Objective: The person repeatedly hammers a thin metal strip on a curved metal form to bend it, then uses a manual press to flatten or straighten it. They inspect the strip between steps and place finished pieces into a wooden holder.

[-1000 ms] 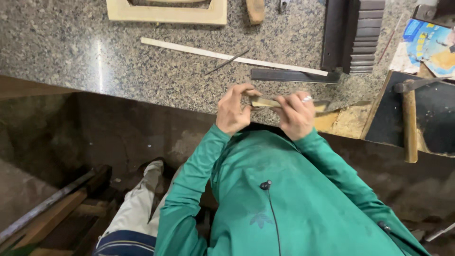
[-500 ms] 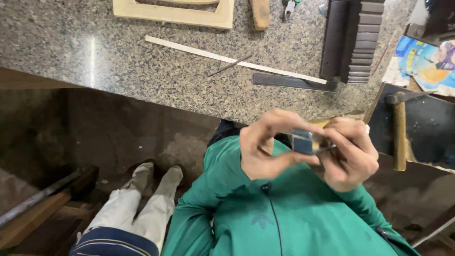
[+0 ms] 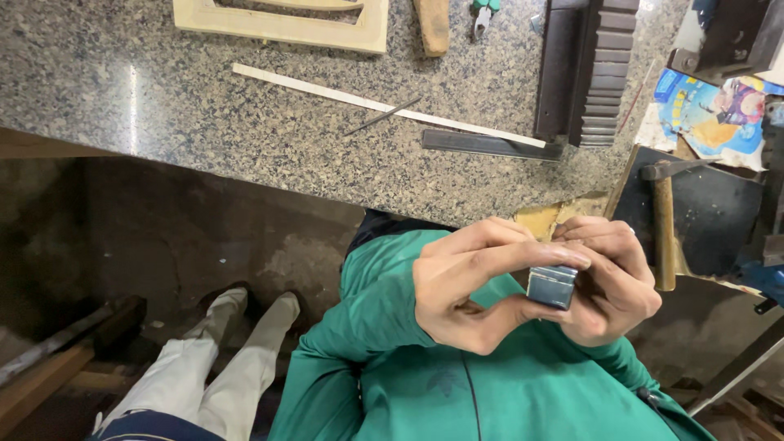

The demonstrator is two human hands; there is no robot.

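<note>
While both hands meet near the chest, the left hand (image 3: 469, 282) and right hand (image 3: 608, 282) grasp a small grey metal block (image 3: 551, 286) between their fingertips. Far beyond them lies the granite counter (image 3: 204, 114), with a thin wooden strip (image 3: 384, 106) across it and a hammer (image 3: 663, 220) at right.

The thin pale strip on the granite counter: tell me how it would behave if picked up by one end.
The thin pale strip is long and slender, so it would probably flex and droop. It looks light, likely wood. Lying flat-sided on the granite counter, it should slide rather than roll.
</note>
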